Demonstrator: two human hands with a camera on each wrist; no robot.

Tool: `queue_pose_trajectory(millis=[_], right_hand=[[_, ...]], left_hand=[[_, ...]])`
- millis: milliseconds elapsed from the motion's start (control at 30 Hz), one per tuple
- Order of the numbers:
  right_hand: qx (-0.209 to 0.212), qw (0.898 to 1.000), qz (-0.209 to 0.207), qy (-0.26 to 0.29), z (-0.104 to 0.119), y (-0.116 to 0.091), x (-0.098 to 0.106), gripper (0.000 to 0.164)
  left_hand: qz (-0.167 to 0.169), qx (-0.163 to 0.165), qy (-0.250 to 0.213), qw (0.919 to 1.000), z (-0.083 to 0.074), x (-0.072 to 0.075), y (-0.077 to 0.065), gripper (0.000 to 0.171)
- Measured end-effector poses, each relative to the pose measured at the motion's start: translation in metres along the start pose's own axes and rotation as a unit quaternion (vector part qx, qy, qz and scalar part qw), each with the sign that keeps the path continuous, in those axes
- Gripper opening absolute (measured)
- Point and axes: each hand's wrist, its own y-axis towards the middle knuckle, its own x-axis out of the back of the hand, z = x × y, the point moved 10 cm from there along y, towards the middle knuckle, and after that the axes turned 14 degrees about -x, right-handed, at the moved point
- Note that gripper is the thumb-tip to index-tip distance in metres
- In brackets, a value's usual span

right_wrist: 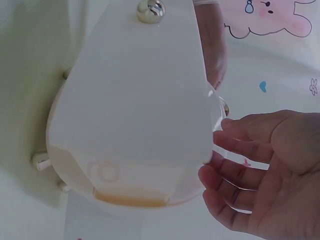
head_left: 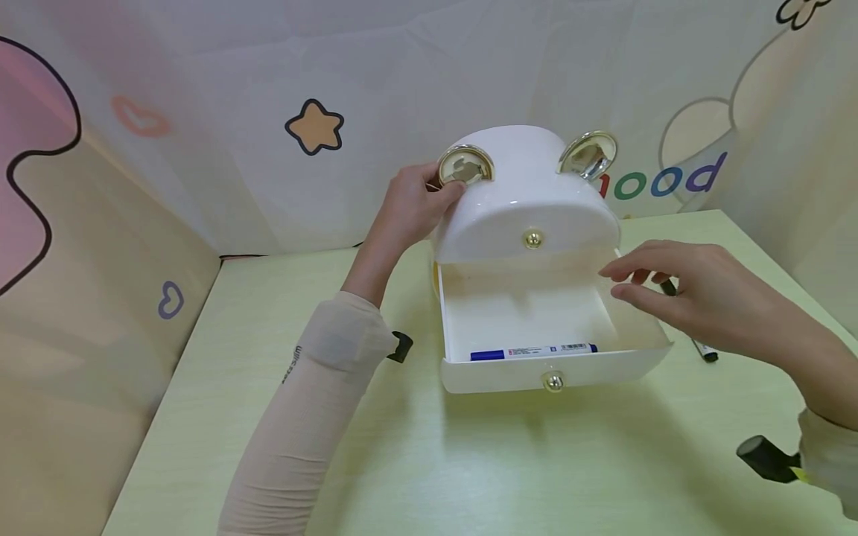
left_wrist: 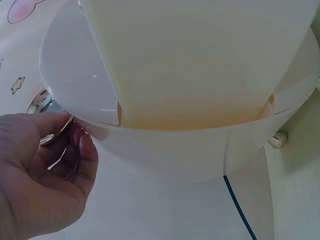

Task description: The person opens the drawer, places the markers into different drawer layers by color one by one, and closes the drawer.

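A glossy white box (head_left: 519, 167) with two gold-rimmed, mirror-like ears stands on the table, its lower drawer (head_left: 496, 378) pulled out toward me. One blue-capped marker (head_left: 532, 352) lies inside, along the drawer's front wall. My left hand (head_left: 415, 202) pinches the left ear (head_left: 467, 165) between thumb and fingers; the left wrist view shows this hand (left_wrist: 45, 175) at the ear's gold rim. Above the drawer's right side hovers my right hand (head_left: 710, 286), fingers loosely bent and holding nothing. In the right wrist view its fingertips (right_wrist: 212, 175) are right beside the drawer's edge.
Partly hidden behind my right hand, a black-capped marker (head_left: 707, 353) lies on the pale green table (head_left: 536, 461). A small gold knob (head_left: 532, 239) sits on the box's upper front, another (head_left: 553, 382) on the drawer. A printed cloth (head_left: 375, 67) hangs behind the table.
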Motion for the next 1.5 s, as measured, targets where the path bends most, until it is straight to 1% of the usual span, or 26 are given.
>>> queue_pose_trajectory(millis=[133, 233, 300, 433, 600, 800, 1000, 1067, 1300, 1500], right_hand=[[-0.033, 0.999, -0.024, 0.001, -0.014, -0.002, 0.012, 0.023], [-0.051, 0.998, -0.039, 0.016, -0.022, -0.004, 0.020, 0.025], [-0.056, 0.997, -0.047, 0.026, -0.027, -0.005, 0.025, 0.026], [-0.076, 0.995, -0.051, 0.029, -0.036, -0.007, 0.031, 0.025], [-0.107, 0.993, -0.054, 0.017, -0.046, -0.009, 0.038, 0.022], [-0.122, 0.990, -0.070, 0.015, -0.056, -0.008, 0.044, 0.019], [-0.161, 0.984, -0.076, 0.026, -0.070, -0.008, 0.047, 0.021], [-0.166, 0.982, -0.081, 0.031, -0.072, -0.009, 0.047, 0.021], [-0.157, 0.980, -0.105, 0.068, -0.083, -0.011, 0.052, 0.022], [-0.182, 0.975, -0.115, 0.063, -0.100, -0.010, 0.052, 0.028]], left_hand=[[0.001, 0.001, -0.001, 1.0000, 0.000, -0.001, 0.000, 0.018], [0.001, 0.004, -0.001, 1.0000, 0.001, 0.000, -0.001, 0.018], [0.000, 0.006, -0.001, 1.0000, 0.001, 0.000, -0.001, 0.018], [-0.002, 0.005, -0.003, 1.0000, 0.001, 0.000, -0.001, 0.018], [-0.001, 0.004, -0.003, 1.0000, 0.000, 0.000, 0.000, 0.017], [-0.003, 0.002, -0.001, 1.0000, 0.000, 0.001, -0.001, 0.017], [-0.005, -0.005, -0.007, 1.0000, 0.000, 0.000, 0.000, 0.018], [-0.003, -0.004, -0.007, 1.0000, 0.000, 0.000, 0.000, 0.018], [-0.003, -0.001, 0.001, 1.0000, 0.001, 0.000, 0.000, 0.017], [0.001, 0.002, 0.000, 1.0000, 0.001, 0.000, 0.000, 0.018]])
